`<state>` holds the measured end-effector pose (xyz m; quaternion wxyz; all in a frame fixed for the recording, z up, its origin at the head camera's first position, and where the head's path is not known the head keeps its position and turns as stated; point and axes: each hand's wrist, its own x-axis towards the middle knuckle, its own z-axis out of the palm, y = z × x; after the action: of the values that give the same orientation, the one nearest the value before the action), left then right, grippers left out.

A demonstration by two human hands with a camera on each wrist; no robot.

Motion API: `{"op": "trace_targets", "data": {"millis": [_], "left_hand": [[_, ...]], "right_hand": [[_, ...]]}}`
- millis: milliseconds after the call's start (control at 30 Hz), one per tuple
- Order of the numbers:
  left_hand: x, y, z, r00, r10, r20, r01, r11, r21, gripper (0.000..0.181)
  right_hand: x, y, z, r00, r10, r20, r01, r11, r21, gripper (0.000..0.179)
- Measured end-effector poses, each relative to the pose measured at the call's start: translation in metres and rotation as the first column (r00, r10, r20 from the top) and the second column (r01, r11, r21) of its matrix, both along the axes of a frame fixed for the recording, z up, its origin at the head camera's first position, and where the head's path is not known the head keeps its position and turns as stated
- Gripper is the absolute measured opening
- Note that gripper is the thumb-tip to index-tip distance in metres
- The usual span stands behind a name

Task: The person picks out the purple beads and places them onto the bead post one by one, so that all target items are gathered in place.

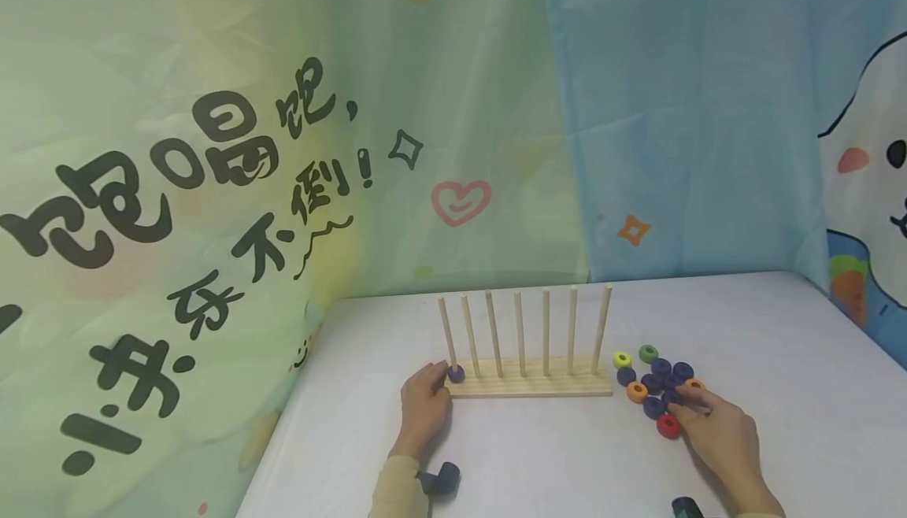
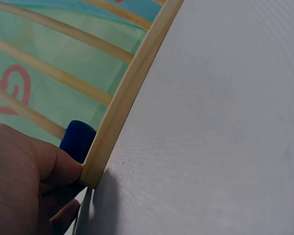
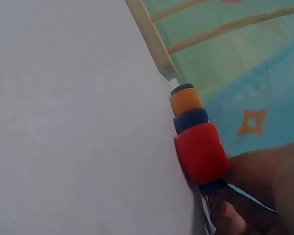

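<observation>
A wooden peg stand (image 1: 531,386) with a row of upright pegs stands on the table, one dark blue bead (image 1: 456,375) threaded at the foot of its leftmost peg. My left hand (image 1: 425,404) grips the left end of the base, thumb against its front edge beside that bead (image 2: 78,141). To the right of the stand lies a loose group of beads in blue, orange, yellow, green and red. There my right hand (image 1: 723,431) pinches a dark blue bead (image 3: 213,186), mostly hidden by the fingers and by the red bead (image 3: 202,152) in the right wrist view.
A white cloth covers the table (image 1: 538,455). Behind it hangs a printed green and blue curtain (image 1: 460,109). At the group's far side sit a yellow bead (image 1: 622,360) and a green bead (image 1: 648,353). A dark wrist device (image 1: 442,479) juts from the left sleeve.
</observation>
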<state>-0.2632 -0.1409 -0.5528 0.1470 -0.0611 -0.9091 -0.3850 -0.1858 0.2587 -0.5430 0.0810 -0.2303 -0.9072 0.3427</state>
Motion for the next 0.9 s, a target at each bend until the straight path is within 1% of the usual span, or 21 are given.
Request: {"op": "trace_targets", "data": {"millis": [33, 100, 267, 333, 533, 733, 900], "left_hand": [[0.0000, 0.0002, -0.0002, 1.000, 0.000, -0.013, 0.000, 1.000, -0.004, 0.043], [-0.0003, 0.0001, -0.0004, 1.000, -0.001, -0.011, 0.001, 1.000, -0.004, 0.043], [-0.0008, -0.0004, 0.0003, 0.998, -0.009, 0.059, 0.009, 1.000, 0.009, 0.044], [-0.0010, -0.0006, 0.0004, 0.998, -0.011, 0.070, 0.010, 1.000, 0.006, 0.044], [-0.0017, -0.0012, 0.0003, 0.998, -0.015, 0.061, 0.015, 1.000, 0.001, 0.044], [-0.0007, -0.0011, 0.0000, 0.999, -0.007, 0.049, 0.007, 1.000, -0.008, 0.045], [-0.0020, -0.0018, -0.0024, 0.999, -0.008, 0.048, 0.008, 1.000, -0.007, 0.045]], "right_hand": [[-0.0001, 0.0006, 0.0000, 1.000, 0.002, 0.006, -0.002, 1.000, -0.004, 0.044], [-0.0002, 0.0019, 0.0003, 1.000, 0.008, 0.014, -0.007, 1.000, -0.009, 0.044], [0.0008, 0.0057, 0.0012, 0.999, 0.031, 0.023, -0.030, 0.999, -0.016, 0.047], [0.0012, 0.0067, 0.0020, 0.999, 0.034, 0.031, -0.033, 0.999, -0.021, 0.049], [0.0016, 0.0078, 0.0052, 0.998, 0.036, 0.060, -0.036, 0.999, -0.015, 0.054], [0.0046, 0.0079, 0.0086, 0.997, 0.063, 0.037, -0.063, 0.998, 0.018, 0.051], [0.0064, 0.0074, 0.0097, 0.999, 0.045, 0.016, -0.046, 0.999, 0.019, 0.051]]}}
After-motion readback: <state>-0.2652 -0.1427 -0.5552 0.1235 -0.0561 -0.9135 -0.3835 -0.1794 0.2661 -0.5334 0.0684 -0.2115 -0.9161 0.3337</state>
